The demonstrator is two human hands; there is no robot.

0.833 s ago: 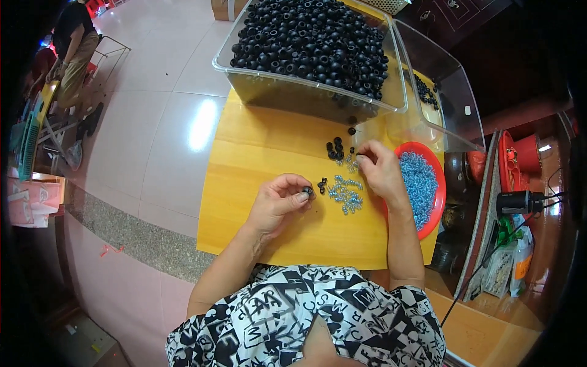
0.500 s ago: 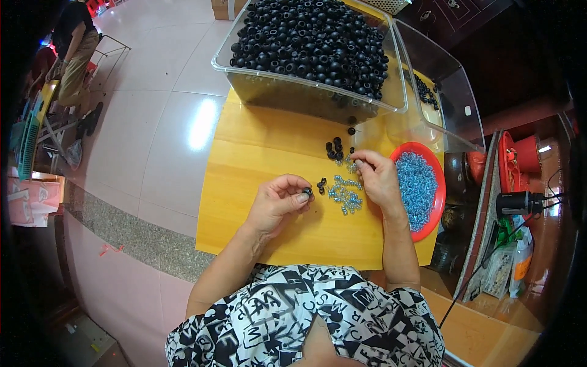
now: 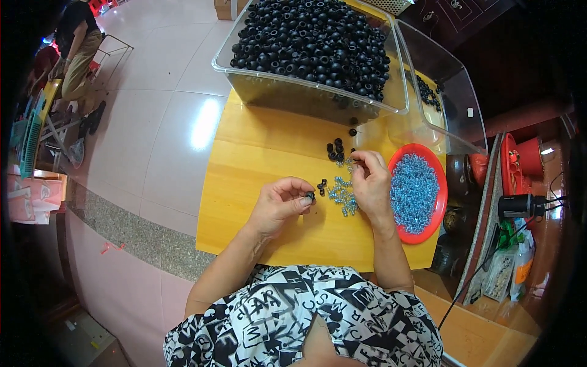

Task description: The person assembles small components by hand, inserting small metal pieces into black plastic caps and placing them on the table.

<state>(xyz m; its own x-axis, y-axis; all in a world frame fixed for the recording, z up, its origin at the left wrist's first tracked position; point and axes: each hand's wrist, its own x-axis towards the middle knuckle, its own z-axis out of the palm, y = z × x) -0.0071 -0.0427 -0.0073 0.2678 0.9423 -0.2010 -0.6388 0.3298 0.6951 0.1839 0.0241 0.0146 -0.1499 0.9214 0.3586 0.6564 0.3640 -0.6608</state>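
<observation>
Far left, a dark-topped co-worker (image 3: 79,46); right, a red container (image 3: 531,158) and black device (image 3: 515,206) (with cables (image 3: 553,197)).

TEXT | block capitals: black-and-white garment (image 3: 257,321) | pink-and-white package (image 3: 38,197): print too small

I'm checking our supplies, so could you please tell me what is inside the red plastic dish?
The red plastic dish holds many small, shiny blue bead-like pieces. The top layer shows; anything beneath it is covered.
</observation>
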